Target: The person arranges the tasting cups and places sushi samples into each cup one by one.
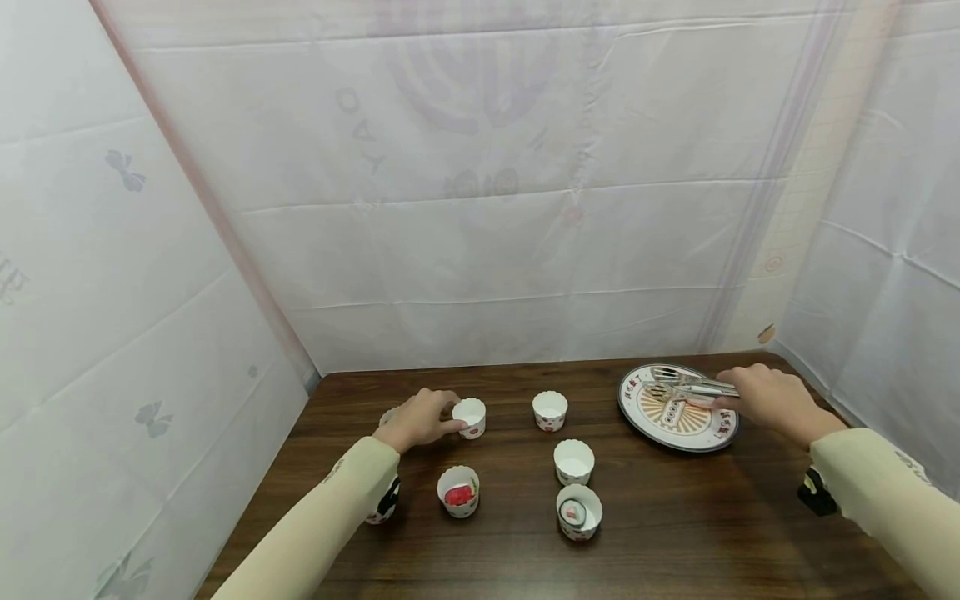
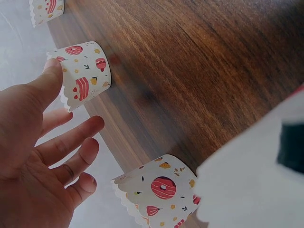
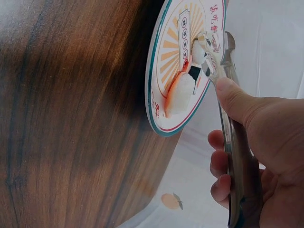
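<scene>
My left hand (image 1: 423,419) is at the far side of the table, thumb and index finger pinching the rim of a white paper cup (image 1: 469,417) with a printed dessert pattern. The other fingers are spread apart in the left wrist view. In my right hand (image 1: 776,400) I grip metal tongs (image 3: 230,137), their tips over a round plate (image 1: 645,425) with a sunburst print. Beside the tips on the plate lies a sushi piece (image 3: 179,95) with white rice, an orange side and a dark band. Whether the tongs touch it I cannot tell.
Two paper cups (image 1: 550,411) (image 1: 573,462) stand between hands and plate. Nearer are a cup with a sushi roll (image 1: 573,512) and one with a red piece (image 1: 459,494). My left arm partly hides another cup (image 1: 378,515). White cloth (image 1: 480,250) hangs behind the table.
</scene>
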A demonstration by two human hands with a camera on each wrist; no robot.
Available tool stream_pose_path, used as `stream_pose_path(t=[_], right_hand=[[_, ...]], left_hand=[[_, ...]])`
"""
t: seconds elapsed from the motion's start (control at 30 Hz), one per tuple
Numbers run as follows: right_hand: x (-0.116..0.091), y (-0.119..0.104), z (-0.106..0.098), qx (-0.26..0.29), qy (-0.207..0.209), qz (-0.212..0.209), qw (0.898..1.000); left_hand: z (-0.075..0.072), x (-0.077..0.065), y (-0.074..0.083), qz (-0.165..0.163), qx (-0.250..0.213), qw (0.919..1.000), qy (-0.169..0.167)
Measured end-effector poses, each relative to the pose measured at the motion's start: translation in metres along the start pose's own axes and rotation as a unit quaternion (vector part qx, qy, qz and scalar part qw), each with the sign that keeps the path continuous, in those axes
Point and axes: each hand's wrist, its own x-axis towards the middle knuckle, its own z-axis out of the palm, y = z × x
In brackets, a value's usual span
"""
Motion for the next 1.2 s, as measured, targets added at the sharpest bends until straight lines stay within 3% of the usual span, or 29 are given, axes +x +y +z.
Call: stream_pose_path(t=[1.2], right_hand=[[-0.0018,-0.0007,-0.0009,0.003,0.001,0.027,1.000]], left_hand=[[0.0003,0.0009,0.0000,-0.012,0.005,0.9999,-0.010]])
